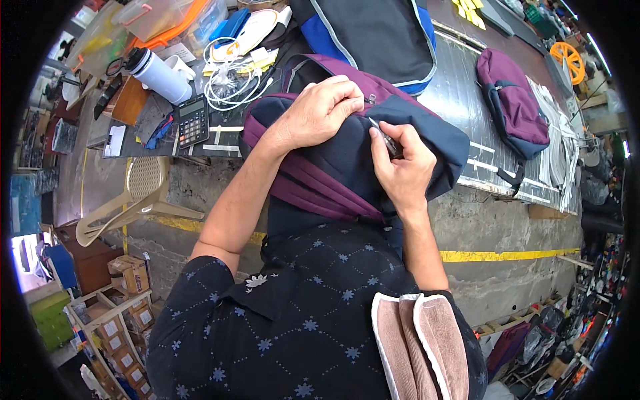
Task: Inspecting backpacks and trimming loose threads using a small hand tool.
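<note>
A purple and navy bag (433, 137) is placed at the upper centre of the frame, over the near edge of the counter (460, 70), with its purple straps (323, 187) turned toward the lower edge. Its fabric is pinched near the top seam by the left hand (325, 112), whose fingers are curled in and closed against the thumb; the exact fold gripped is hidden. A small tool (395, 148) is held in the closed right hand (404, 160), its pointed metal tip directed at the seam just beside the left hand; its kind cannot be told.

Behind the bag, at top centre, a blue and black bag (373, 33) is laid. At upper right, a smaller purple bag (510, 100) is set beside white strips (560, 143). To the upper left, a white cable (230, 90), a calculator (192, 123) and a pale bottle (161, 78) are gathered on the counter. Below these, a beige chair (143, 180) is seen. At lower right, a brown cloth (443, 340) is draped over the person's shirt (293, 327).
</note>
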`<state>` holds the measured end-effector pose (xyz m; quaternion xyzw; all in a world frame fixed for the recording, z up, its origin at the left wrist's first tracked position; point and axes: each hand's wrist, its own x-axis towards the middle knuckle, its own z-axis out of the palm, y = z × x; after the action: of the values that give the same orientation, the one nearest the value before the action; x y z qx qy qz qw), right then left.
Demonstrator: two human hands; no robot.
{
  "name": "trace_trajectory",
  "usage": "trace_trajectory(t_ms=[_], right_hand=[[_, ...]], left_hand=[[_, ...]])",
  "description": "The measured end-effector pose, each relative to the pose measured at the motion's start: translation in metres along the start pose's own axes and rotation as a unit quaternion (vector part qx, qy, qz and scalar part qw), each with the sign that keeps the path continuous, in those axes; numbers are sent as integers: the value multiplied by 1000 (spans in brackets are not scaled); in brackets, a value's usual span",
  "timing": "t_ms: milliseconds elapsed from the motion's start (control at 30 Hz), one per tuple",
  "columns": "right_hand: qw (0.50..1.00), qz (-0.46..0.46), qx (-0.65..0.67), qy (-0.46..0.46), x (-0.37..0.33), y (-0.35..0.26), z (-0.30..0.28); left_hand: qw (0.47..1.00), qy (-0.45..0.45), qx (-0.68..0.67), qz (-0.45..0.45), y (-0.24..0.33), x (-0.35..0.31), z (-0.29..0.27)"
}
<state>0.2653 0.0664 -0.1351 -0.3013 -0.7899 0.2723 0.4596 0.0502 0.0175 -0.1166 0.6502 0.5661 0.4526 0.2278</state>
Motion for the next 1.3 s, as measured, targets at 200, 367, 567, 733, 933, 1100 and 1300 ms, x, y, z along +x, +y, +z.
trace_trajectory(t_ms=[200,367,567,733,933,1100,1300], right_hand=[[998,-46,-44,1,4,2,6],[998,-46,-48,-8,4,6,8],[995,-89,-45,-10,6,16,11],[999,-29,34,2,0,27,9],[994,24,98,-32,-3,31,6],[995,9,98,-31,3,22,2],[996,17,67,-48,12,12,-7]], left_hand=[[1000,-6,-13,6,1,-1,1],[1000,-10,-15,4,3,-2,-1],[997,-7,-67,27,-6,-4,-1],[995,84,35,27,3,-8,-14],[997,49,31,-43,16,-13,-18],[980,43,175,83,7,-11,-12],[988,22,145,48,10,-16,-2]])
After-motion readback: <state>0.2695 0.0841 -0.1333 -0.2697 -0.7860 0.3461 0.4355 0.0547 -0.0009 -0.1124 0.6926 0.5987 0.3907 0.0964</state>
